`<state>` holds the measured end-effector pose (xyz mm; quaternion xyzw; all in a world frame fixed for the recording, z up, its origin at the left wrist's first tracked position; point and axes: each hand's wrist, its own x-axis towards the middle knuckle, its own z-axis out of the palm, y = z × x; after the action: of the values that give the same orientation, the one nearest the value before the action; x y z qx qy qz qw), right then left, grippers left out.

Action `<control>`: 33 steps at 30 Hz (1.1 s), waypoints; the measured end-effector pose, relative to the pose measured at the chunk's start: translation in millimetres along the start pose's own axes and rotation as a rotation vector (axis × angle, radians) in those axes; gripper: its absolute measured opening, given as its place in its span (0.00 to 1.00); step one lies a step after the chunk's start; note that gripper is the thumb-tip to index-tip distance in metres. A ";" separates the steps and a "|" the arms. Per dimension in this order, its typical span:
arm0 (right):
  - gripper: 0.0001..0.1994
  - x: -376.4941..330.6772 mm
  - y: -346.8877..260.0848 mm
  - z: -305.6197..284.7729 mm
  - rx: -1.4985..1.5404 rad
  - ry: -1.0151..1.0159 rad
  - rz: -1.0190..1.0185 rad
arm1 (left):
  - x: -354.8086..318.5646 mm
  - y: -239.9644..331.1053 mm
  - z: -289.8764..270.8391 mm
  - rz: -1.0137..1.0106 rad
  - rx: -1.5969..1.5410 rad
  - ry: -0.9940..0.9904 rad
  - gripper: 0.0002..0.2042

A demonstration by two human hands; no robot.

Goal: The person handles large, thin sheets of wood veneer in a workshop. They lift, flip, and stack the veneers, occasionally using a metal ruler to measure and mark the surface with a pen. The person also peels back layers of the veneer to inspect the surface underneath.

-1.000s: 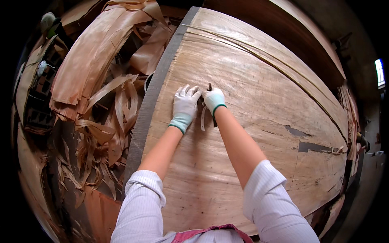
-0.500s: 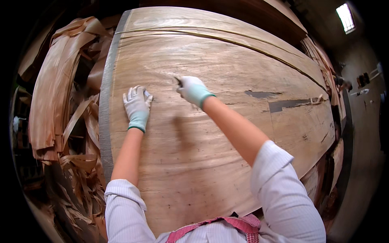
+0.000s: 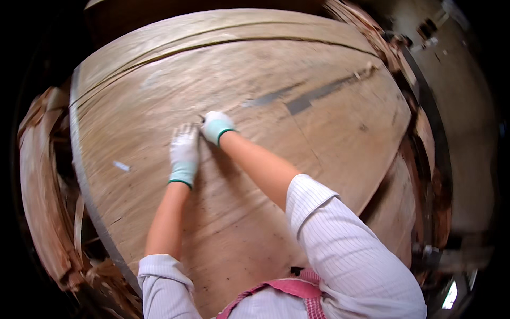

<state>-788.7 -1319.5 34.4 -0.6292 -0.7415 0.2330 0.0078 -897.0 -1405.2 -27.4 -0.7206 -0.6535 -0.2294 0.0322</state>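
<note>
A large sheet of wood veneer point(image 3: 249, 202) spreads out below both my arms. My left hand point(image 3: 185, 150), in a white glove with a green cuff, lies flat on it with the fingers stretched out. Just to its right, my gloved right hand point(image 3: 215, 126) is closed around a small dark tool point(image 3: 202, 118); only its tip shows, so I cannot tell its kind. A small whitish strip point(image 3: 121, 166) lies on the veneer, left of my left hand and apart from it. Motion blurs the surface.
Grey gaps point(image 3: 300, 103) with torn edges run through the veneer at the right. A long dark split point(image 3: 228, 41) crosses its far part. Bundled veneer strips point(image 3: 40, 175) hang along the left side, and more scraps point(image 3: 366, 26) stick out at the far right.
My view has turned, swinging the veneer round. My right hand has come in close beside the left. The whitish strip, earlier at my left hand's fingers, now lies apart from it on the veneer.
</note>
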 end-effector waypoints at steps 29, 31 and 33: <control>0.14 -201.3 379.1 -108.8 -0.067 0.010 0.181 | -58.7 403.8 44.6 0.260 -0.268 -0.245 0.23; 0.15 -207.6 406.2 -77.2 0.057 0.170 0.155 | -62.5 416.3 49.5 0.296 -0.121 -0.318 0.23; 0.14 -227.9 402.6 -50.5 0.406 0.314 0.105 | -67.1 410.6 55.3 0.298 0.031 -0.299 0.22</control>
<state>-351.7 -1475.8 0.6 -0.6807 -0.6357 0.2767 0.2367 -491.0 -1507.2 2.3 -0.8347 -0.5407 -0.1024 -0.0206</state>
